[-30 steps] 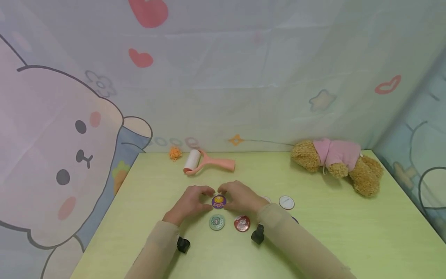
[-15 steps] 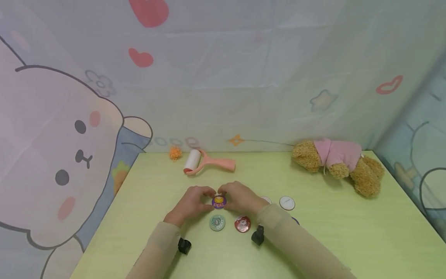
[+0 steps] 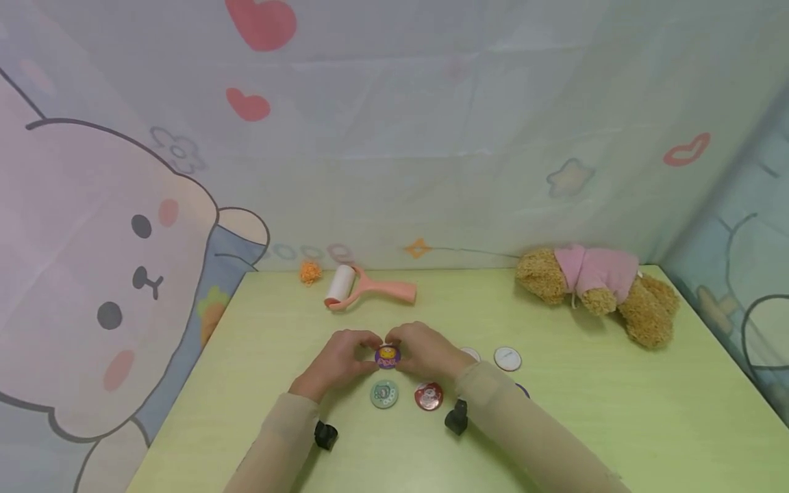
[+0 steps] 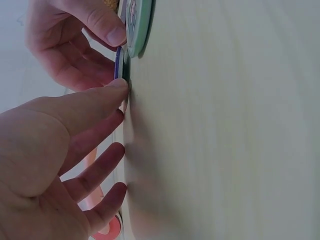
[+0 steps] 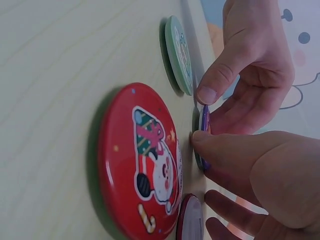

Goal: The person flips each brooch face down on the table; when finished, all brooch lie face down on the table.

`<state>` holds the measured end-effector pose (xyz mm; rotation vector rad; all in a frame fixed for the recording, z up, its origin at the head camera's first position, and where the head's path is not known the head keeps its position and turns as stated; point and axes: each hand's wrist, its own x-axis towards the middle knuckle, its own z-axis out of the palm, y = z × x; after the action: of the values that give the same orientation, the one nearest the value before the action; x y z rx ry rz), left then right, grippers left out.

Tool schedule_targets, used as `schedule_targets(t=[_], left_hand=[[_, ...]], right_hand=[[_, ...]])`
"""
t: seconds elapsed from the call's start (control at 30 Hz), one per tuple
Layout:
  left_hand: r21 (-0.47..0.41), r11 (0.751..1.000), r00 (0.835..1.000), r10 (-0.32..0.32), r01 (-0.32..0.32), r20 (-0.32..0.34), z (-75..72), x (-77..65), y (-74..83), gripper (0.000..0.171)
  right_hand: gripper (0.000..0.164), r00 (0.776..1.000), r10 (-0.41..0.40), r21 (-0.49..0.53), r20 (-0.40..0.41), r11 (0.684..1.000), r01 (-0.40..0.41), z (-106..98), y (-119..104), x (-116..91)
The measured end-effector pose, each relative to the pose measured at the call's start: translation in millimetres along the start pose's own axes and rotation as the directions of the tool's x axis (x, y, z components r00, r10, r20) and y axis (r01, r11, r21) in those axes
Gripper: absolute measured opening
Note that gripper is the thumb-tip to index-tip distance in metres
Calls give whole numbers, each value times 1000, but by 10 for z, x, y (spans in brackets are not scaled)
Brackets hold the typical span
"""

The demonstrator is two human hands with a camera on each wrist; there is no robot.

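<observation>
A round purple button badge (image 3: 387, 357) with a yellow cartoon figure lies on the table between both hands. My left hand (image 3: 345, 352) pinches its left edge between thumb and fingers. From the opposite side my right hand (image 3: 425, 349) pinches the right edge; in the right wrist view its thumb (image 5: 225, 145) presses against the badge rim. Just nearer to me lies a green badge (image 3: 384, 394), face up. A red badge (image 3: 428, 396) with a white cartoon figure and a candy cane sits to the right of it, below my right hand.
Beyond my right wrist lie a face-down white badge (image 3: 508, 359), another partly hidden white badge (image 3: 471, 353) and a blue-edged one (image 3: 522, 389) mostly behind the sleeve. At the back are an orange pom-pom (image 3: 310, 272), a lint roller (image 3: 376, 288) and a teddy bear (image 3: 594, 284).
</observation>
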<state>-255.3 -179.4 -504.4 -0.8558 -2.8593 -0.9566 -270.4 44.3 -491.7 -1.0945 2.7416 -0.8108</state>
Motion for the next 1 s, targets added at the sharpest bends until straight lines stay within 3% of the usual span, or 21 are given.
schedule_targets(t=[0.4, 0.8, 1.0], left_hand=[[-37, 999, 1000, 26, -27, -9, -32, -7, 4, 31], [-93, 996, 1000, 5, -7, -18, -32, -35, 12, 27], [-128, 991, 998, 39, -44, -41, -35, -35, 7, 24]], right_hand=[[35, 1000, 12, 10, -27, 1000, -12, 32, 41, 6], [28, 998, -31, 133, -58, 990, 39, 16, 52, -20], [25, 997, -37, 145, -71, 988, 48, -8, 46, -29]])
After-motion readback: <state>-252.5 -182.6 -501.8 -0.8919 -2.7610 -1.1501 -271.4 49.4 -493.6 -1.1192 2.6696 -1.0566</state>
